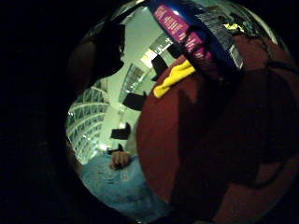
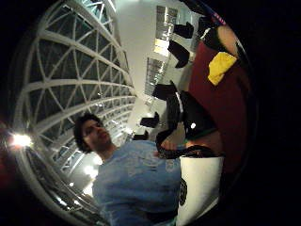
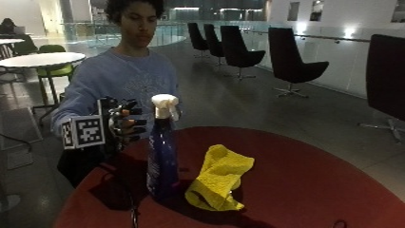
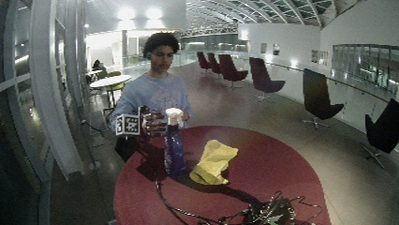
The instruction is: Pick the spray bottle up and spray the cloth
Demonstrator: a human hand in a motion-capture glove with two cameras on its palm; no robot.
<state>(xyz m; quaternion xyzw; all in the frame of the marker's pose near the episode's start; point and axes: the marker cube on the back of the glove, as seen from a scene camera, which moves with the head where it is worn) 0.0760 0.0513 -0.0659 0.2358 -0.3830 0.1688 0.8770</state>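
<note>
Outside view shows the gloved right hand (image 3: 124,124) raised beside the spray bottle (image 3: 162,152), fingers loosely spread and holding nothing, bottle upright near the tabletop's (image 3: 303,190) person-side edge beside the yellow cloth (image 3: 219,178); reaching continues, grasping next.

This looks like the large atrium or lobby of a public or office building, going by the curved glass lattice wall (image 2: 70,80), the row of dark swivel chairs (image 3: 288,59), café tables (image 3: 41,59) and polished floor (image 3: 221,102).
</note>
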